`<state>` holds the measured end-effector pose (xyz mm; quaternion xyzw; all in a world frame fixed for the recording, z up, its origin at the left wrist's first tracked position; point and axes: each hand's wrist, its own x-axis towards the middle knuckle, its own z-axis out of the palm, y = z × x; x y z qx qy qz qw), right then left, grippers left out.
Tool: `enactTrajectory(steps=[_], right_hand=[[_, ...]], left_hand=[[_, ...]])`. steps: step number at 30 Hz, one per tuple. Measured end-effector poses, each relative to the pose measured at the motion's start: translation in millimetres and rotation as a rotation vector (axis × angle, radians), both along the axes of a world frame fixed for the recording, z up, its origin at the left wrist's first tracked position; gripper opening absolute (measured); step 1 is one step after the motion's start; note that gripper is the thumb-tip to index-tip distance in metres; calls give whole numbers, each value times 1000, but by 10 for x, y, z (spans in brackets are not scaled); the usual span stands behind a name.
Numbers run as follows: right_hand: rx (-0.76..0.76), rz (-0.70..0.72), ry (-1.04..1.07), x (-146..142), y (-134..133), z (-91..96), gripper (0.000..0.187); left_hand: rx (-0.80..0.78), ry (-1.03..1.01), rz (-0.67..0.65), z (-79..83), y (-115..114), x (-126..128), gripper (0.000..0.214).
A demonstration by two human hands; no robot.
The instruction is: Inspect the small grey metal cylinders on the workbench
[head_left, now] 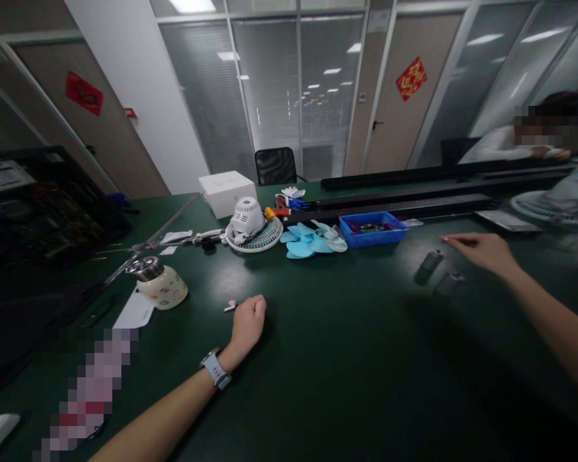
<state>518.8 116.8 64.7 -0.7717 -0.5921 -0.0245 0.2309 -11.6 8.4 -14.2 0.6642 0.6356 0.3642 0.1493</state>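
My left hand [249, 319] rests on the dark green table, curled into a fist, with a watch [216, 369] on its wrist. Just left of the knuckles lies a small pale earbud [230, 306]. On the right, my right hand [484, 251] hovers above the table. Its thumb and forefinger come together in a pinch; anything between them is too small to make out. Below and left of those fingertips stand two grey metal cylinders, one slightly tilted in view [429, 264], the other closer to me [450, 283]. Neither cylinder is touched.
Across the table are a white fan housing [246, 218], light-blue fan blades [308, 240], a blue tray [373, 234] of small parts and a white box [226, 189]. Long black bars [414, 202] lie behind. A cream flask [164, 287] stands left. A person [501, 144] sits far right.
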Motion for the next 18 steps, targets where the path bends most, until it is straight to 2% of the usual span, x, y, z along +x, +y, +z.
enactTrajectory(steps=[2,5,12,18], right_hand=[[-79,-2,75,93,26,-110,35],[-105,-12,77,59,37,-206,36],[-108,-11,34,25,24,-225,38],[-104,-50,33,-21,-34,-230,50]], left_hand=[[-6,-44,-12,-12,-7,-5,30],[-14,-109,-37,-21,-22,-11,29],[-41,-130,-31,4,-29,-1,27],[-29,-137,-42,-6,-10,4,26]])
